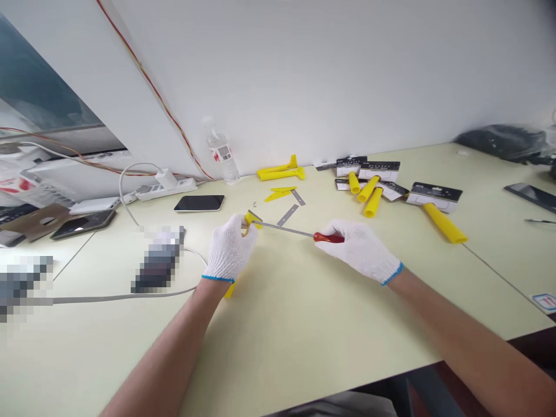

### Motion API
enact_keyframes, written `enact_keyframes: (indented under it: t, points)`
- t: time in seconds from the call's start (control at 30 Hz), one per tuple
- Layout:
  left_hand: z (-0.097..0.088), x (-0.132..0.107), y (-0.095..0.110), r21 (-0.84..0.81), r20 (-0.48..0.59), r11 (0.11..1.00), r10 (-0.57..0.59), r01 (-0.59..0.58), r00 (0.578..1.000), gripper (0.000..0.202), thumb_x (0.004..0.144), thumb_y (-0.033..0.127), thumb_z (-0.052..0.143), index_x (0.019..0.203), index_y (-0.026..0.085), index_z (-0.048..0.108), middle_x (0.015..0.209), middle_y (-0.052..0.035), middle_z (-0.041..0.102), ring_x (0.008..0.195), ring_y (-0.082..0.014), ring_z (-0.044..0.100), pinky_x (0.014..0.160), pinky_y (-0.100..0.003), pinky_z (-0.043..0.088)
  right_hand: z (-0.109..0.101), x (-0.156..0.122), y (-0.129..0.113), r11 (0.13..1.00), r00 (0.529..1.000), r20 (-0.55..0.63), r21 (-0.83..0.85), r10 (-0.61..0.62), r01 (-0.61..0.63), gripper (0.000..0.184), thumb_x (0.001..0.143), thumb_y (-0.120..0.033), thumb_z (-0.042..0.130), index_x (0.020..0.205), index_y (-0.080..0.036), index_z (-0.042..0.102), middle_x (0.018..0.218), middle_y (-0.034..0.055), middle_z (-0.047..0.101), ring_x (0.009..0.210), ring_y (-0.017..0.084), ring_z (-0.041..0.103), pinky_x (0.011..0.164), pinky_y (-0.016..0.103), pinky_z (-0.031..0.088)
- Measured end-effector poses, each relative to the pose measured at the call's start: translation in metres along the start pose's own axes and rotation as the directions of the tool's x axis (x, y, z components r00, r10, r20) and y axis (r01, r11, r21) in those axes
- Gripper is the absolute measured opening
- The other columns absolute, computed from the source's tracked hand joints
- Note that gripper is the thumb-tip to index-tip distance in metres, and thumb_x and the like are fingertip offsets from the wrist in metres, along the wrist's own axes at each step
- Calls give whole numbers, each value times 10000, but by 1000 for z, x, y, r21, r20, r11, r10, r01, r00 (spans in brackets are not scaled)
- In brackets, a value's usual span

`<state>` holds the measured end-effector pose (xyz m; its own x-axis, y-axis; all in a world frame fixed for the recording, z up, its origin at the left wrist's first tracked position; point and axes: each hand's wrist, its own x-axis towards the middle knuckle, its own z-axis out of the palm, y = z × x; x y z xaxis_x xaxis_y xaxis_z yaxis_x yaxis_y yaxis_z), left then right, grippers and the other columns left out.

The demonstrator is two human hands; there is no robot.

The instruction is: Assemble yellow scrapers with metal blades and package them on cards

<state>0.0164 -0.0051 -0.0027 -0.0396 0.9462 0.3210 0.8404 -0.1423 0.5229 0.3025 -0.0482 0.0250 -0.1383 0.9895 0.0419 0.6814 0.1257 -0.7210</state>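
Pinching, with the left hand [230,246], gloved in white knit with a blue cuff edge: a yellow plastic long-handled tool [248,219] with a metal edge at its head, over the pale yellow-green tabletop [304,324], a yellow end also showing below the wrist. Gripping, with the right hand [358,246], likewise gloved: a long-shafted metal screwdriver [299,232] by its red handle; shaft bridging the gap between hands, tip at the tool's head, apparently in contact. Stage, judged from the layout: work on this one head apparently under way, degree of completion not discernible. Lying loose just beyond: two flat grey metal strips [287,215] with holes, thin yellow plastic pieces [280,193], and, near the white wall [325,75], two yellow plastic handles [281,172] with flared heads, all apparently unassembled. To the right: hollow yellow plastic handles [368,189] with black-and-white cardboard cards [379,169] at their far ends, perhaps at a later stage, heads hidden. Among containers: a clear plastic bottle [223,153] with a red-and-white label, upright near the wall, contents not distinguishable; at far right, seemingly a crumpled black plastic bag [504,142], contents hidden.
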Motion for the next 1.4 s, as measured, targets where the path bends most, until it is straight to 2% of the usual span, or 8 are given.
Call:
enact_keyframes:
  t: [0.17,0.27,0.43,0.63,0.93,1.03,1.17,1.4]
  points:
    - [-2,2,-1,5,7,1000,-4,4,1000,342,1005,433,618,1183,145,669,1120,-85,687,970,-183,670,878,-377,583,4,-4,-7,966,989,-26,-223,-144,135,287,990,-426,529,889,-208,686,840,46,708,752,197,607,692,325,406]
    - [-4,3,-1,10,26,1000,5,-5,1000,322,1003,441,618,1123,148,680,1041,-68,695,922,-173,669,865,-367,572,-1,-2,-6,1000,989,146,9,-9,8,370,979,-512,534,834,-202,675,737,23,635,617,146,506,579,291,358]
    - [-3,1,0,8,36,1000,17,-17,999,331,1001,431,624,1157,143,675,1089,-77,692,961,-184,670,881,-379,578,-10,6,1,731,744,654,438,140,-523,410,893,-608,623,927,-199,618,695,-49,456,483,67,164,417,247,114]
    - [-3,-1,2,11,18,1000,-2,2,1000,342,998,409,636,1222,152,663,1171,-92,678,1013,-196,673,887,-383,590,0,2,2,998,996,67,15,63,-64,276,839,-440,726,790,-215,573,716,-17,597,621,130,511,550,264,345]
    - [-2,1,4,40,31,999,-29,27,999,360,998,402,636,1243,139,654,1190,-99,674,1029,-204,672,902,-404,591,2,-1,-7,958,988,17,-242,-156,156,380,1027,-477,499,855,-202,698,852,51,711,786,195,620,701,317,392]
    - [-2,1,5,56,42,998,-28,26,999,371,995,405,641,1246,132,650,1183,-98,673,1023,-205,672,895,-406,592,-3,2,-7,991,961,265,82,80,-105,467,1008,-580,490,825,-194,678,722,10,620,572,119,480,560,281,336]
    - [-3,1,8,69,48,997,-19,16,999,367,996,428,634,1205,128,657,1128,-86,681,974,-191,671,868,-387,587,-9,5,-2,813,788,579,344,210,-470,487,947,-674,528,923,-198,626,661,-45,477,438,65,199,424,264,138]
    - [-10,3,7,73,38,997,-9,6,999,144,971,281,580,1000,178,678,906,-33,730,795,-166,664,739,-264,457,0,0,1,999,1000,18,-41,-3,3,230,850,-420,721,820,-209,635,815,4,675,720,151,589,628,267,406]
